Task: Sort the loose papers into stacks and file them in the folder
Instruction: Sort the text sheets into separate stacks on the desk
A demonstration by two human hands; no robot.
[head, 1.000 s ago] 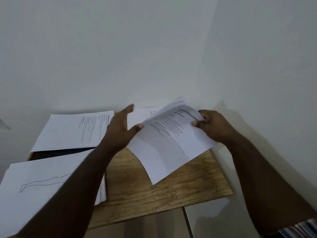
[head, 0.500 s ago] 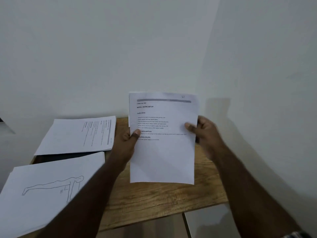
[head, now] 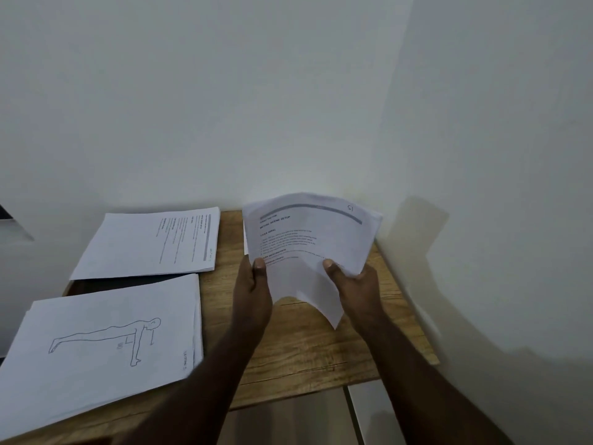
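Note:
A small bundle of printed sheets (head: pixel 308 239) is held up above the right half of the wooden table (head: pixel 308 351), its top curling away from me. My left hand (head: pixel 253 284) pinches its lower left edge with the thumb on the front. My right hand (head: pixel 349 281) grips the lower right edge the same way. A stack of text pages (head: pixel 150 244) lies at the back left. A stack topped by a line drawing of a figure in a push-up pose (head: pixel 102 345) lies at the front left. A dark strip, perhaps the folder (head: pixel 128 282), shows between these two stacks.
White walls close in behind the table and along its right side (head: pixel 481 187). The table's front edge (head: pixel 288 399) runs near the bottom of the view, with pale floor below it.
The bundle was lifted from the back right of the table, held flat facing me, and now sits lower with its top bent back. Both hands have slid down to its lower edges.

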